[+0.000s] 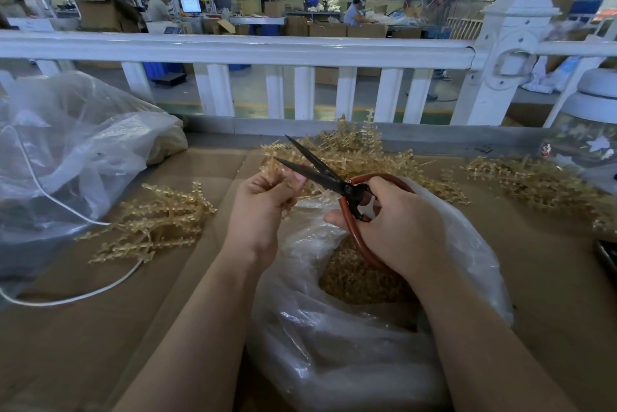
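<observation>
The right grip (397,221) is clenched through the red loop handles of the scissors (320,168). The black blades stand apart and point up and away to its left. Just beside it, the left grip (260,208) pinches a sprig of amber plastic parts (272,166) between thumb and fingertips. The sprig's free end pokes up by the lower blade; I cannot tell whether the two touch.

The step in hand looks like snipping pieces off the sprig. To do it well:
- Feed the stem deep toward the pivot, where the blades bite hardest.
- Keep the left fingertips below the cutting line.
- Close with one short, firm squeeze rather than a long chop.
- Make the cut over the mouth of the clear plastic bag (334,361) directly beneath both grips. The pieces should then drop onto the cut bits (354,278) already inside and not skip onto the cardboard surface (100,328).

Just beyond the blades lies a heap of uncut sprigs (350,148), near enough for the left grip to take the next one. A second pile (160,221) sits out to the left of the left grip. A third pile (534,181) lies well off to the right of the right grip. Farther left are a large crumpled bag (66,144) and a white cord (83,298). A white railing (233,48) runs behind everything.
</observation>
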{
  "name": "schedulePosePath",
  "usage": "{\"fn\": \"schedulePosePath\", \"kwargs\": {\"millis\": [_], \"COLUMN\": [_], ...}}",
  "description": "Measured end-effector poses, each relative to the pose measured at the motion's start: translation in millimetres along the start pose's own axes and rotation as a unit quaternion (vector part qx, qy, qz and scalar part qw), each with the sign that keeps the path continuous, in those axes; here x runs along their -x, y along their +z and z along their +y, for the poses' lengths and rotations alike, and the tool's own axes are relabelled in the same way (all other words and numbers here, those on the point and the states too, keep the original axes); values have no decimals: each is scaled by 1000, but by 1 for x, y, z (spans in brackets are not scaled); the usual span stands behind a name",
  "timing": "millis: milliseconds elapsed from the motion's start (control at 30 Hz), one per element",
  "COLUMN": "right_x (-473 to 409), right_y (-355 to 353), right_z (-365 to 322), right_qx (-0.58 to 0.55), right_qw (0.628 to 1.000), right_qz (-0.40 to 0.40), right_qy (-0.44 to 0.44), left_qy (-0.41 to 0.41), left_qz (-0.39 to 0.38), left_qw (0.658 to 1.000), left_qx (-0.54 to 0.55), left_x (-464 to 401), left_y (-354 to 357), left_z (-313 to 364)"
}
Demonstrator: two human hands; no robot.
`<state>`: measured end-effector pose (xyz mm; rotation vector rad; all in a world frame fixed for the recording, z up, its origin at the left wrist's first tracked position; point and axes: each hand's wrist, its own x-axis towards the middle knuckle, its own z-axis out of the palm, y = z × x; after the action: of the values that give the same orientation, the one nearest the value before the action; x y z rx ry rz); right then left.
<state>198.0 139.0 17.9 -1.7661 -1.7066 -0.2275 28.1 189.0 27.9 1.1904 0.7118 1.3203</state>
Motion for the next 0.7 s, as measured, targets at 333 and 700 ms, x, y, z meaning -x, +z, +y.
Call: {"fn": "schedulePosePath", "kwargs": {"millis": [333, 700], "right_x": [0, 1], "right_y": [8, 10], "right_z": [6, 10], "right_qx": [-2, -12], "right_qw": [1000, 999], "right_qz": [25, 40], "right_qy": [-3, -21], "left_qy": [-13, -1], "left_qz": [7, 1], "left_qw": [1000, 1000], "left_qx": [14, 10], "left_x": [0, -3], "left_y": [-1, -2], "left_z": [0, -4]}}
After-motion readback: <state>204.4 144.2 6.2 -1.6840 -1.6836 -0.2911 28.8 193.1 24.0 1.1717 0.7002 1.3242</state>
